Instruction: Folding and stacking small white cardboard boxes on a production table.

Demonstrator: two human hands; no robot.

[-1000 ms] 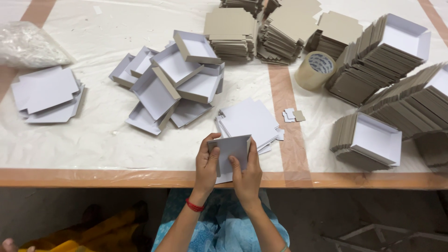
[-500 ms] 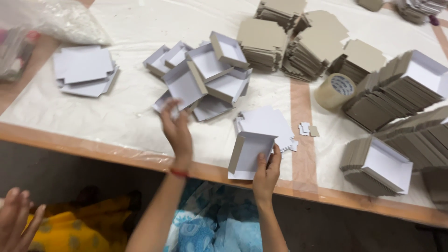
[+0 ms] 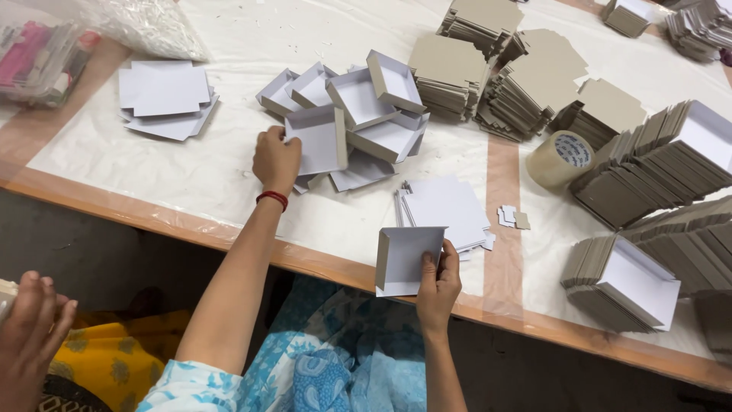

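Down at the near edge of the white-covered tabletop (image 3: 229,175), the right hand (image 3: 438,284) pinches a folded white-and-grey cardboard tray (image 3: 404,259) by its lower right corner, thumb on the inner face, so this grip is closed on the tray. The tray is tilted up, its open side facing the camera, and it hangs over the wooden edge of the tabletop, just below a flat stack of white square sheets (image 3: 446,206).

Further left, the left hand (image 3: 276,158), with a red band on its wrist, reaches to a loose pile of finished white trays (image 3: 358,114). Its fingers curl against the edge of the nearest tray in the pile; whether they actually grasp it I cannot tell.

Another stack of white squares (image 3: 166,98) lies well apart to the left, near a clear plastic bag (image 3: 145,27). Stacks of grey cardboard blanks (image 3: 488,69) stand behind the pile, and a roll of clear tape (image 3: 560,159) sits to their right. Another person's hand (image 3: 30,336) shows at the lower left, below the tabletop.
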